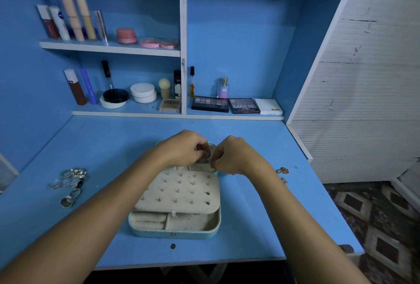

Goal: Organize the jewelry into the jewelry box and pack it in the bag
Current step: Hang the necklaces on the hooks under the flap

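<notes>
— Fingers (pixel 205 147) of both hands are curled in, pinching one small silvery piece (pixel 208 159) between them; the left hand (pixel 186 147) and right hand (pixel 231 158) meet right over it.

— Where does it sit against the jewelry box (pixel 175 231)?

— Just above the far edge of the stud panel (pixel 179 190), at the box's far compartments. It is too small to tell its long axis or what kind it is.

— Which hand is nearer?

— Neither; both touch it. I judge the next move is straight down into the box.

— And the rest?

— Rings (pixel 69 181) lie well to the left on the surface (pixel 102 147), a gold chain (pixel 283 171) just right of the right wrist. I see no bag.
</notes>
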`<action>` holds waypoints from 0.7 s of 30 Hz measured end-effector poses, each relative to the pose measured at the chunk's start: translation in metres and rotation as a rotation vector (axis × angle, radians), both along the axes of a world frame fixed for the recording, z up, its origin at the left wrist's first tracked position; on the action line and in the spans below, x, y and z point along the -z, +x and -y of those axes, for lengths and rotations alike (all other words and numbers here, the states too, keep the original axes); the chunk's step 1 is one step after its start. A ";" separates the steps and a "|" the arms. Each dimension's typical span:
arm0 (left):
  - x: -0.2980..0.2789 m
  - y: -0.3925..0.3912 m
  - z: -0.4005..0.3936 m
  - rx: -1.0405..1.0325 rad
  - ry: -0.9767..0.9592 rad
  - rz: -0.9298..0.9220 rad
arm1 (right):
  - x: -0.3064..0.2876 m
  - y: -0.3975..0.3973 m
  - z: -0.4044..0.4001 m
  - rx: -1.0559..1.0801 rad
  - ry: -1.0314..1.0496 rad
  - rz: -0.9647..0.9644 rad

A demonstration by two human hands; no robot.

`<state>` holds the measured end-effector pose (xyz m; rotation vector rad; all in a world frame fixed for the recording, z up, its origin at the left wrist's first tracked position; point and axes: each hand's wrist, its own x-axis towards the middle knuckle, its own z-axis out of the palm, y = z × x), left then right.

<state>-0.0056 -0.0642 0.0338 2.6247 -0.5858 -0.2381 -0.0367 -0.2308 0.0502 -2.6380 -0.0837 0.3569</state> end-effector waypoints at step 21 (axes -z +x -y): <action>-0.003 -0.001 0.002 0.005 0.140 -0.076 | -0.003 -0.007 -0.004 -0.049 -0.026 -0.086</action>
